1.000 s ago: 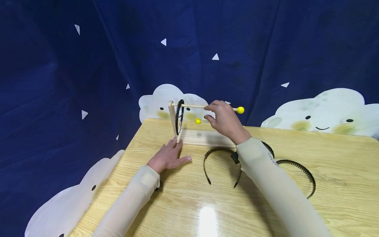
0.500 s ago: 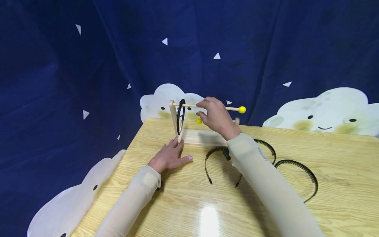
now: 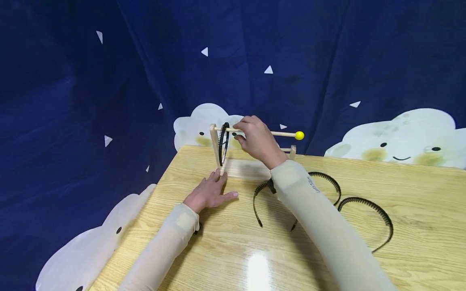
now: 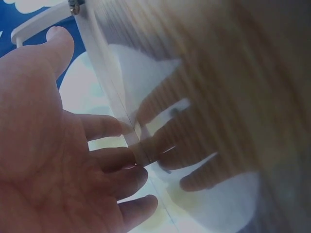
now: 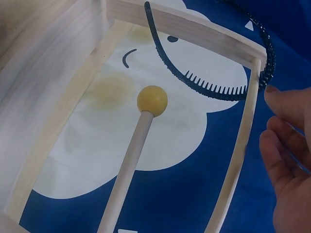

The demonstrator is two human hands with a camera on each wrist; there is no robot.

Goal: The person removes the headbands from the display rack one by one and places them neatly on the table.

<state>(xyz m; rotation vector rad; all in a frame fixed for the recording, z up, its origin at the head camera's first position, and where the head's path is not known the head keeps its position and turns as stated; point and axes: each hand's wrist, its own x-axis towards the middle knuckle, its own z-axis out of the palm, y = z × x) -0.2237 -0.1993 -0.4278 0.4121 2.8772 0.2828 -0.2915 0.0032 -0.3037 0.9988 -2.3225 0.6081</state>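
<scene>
A wooden stand (image 3: 242, 167) has an upper rod (image 3: 284, 133) tipped with a yellow ball (image 3: 299, 135). Over the rod's left end, by the upright, hangs a black toothed headband (image 3: 220, 149). My right hand (image 3: 257, 139) is at the rod just right of this headband, fingers loosely bent. In the right wrist view one fingertip comes close to the headband (image 5: 209, 92); contact is unclear, and the rod lies outside the fingers' grasp. My left hand (image 3: 209, 195) lies with fingers spread, fingertips touching the stand's base at its left end.
Black headbands lie on the table: one (image 3: 256, 208) partly under my right sleeve, another (image 3: 333, 184) behind the forearm, a third (image 3: 384, 214) farther right. A lower rod (image 5: 129, 170) with a yellow ball (image 5: 152, 101) sticks out from the stand. A dark blue curtain (image 3: 233, 60) hangs behind.
My right hand has slid left along the upper rod, closer to the hanging headband. The headband and my left hand stay in place.
</scene>
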